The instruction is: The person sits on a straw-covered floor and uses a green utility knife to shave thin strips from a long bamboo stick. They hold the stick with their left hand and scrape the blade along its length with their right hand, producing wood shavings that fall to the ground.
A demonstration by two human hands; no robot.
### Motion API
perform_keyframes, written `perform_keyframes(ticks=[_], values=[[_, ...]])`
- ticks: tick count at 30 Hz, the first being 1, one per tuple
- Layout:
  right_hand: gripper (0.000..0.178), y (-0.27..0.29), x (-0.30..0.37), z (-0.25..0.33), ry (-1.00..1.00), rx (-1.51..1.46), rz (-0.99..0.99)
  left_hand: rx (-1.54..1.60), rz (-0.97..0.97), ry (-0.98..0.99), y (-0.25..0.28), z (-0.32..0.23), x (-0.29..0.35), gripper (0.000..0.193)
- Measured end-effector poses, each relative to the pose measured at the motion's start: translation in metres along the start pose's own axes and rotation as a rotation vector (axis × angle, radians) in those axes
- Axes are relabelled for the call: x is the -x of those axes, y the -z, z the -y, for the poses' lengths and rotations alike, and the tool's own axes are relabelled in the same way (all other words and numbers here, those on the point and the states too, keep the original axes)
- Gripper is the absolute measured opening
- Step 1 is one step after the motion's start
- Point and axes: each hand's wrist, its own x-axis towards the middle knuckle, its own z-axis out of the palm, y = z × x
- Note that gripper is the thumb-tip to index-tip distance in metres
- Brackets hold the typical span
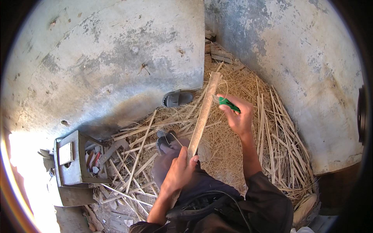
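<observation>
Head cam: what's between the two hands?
Only the long flat bamboo strip spans it: left hand grips its lower end, right hand with the green-handled tool is near its top. Straw lies beneath.

Concrete floor (97,58) carries a heap of straw and split strips (241,143) at centre; grey sandal (176,98) at twelve o'clock, wooden box (72,159) at nine

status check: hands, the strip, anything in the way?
Left hand grips the bamboo strip at its near end. Right hand holds a green-handled knife against its far end. Loose shavings and splints underneath; nothing blocking.
</observation>
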Motion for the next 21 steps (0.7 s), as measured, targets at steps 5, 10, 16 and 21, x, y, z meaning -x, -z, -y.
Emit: perform_keyframes(ticks=[5, 10, 16, 21], values=[[0.039, -0.009, -0.004, -0.012, 0.029, 0.063, -0.085, -0.016, 0.010, 0.038, 0.001, -0.002, 0.000, 0.037], [0.051, 0.024, -0.038, -0.054, -0.255, 0.226, -0.244, -0.146, 0.079, -0.008, -0.003, -0.013, 0.018, 0.039], [0.054, 0.035, -0.028, -0.072, -0.339, 0.021, -0.262, 0.039, 0.048, -0.004, -0.002, 0.000, 0.003, 0.036], [0.057, 0.004, 0.016, -0.049, -0.319, -0.049, -0.039, 0.271, 0.121, 0.066, 0.002, -0.014, 0.004, 0.024]])
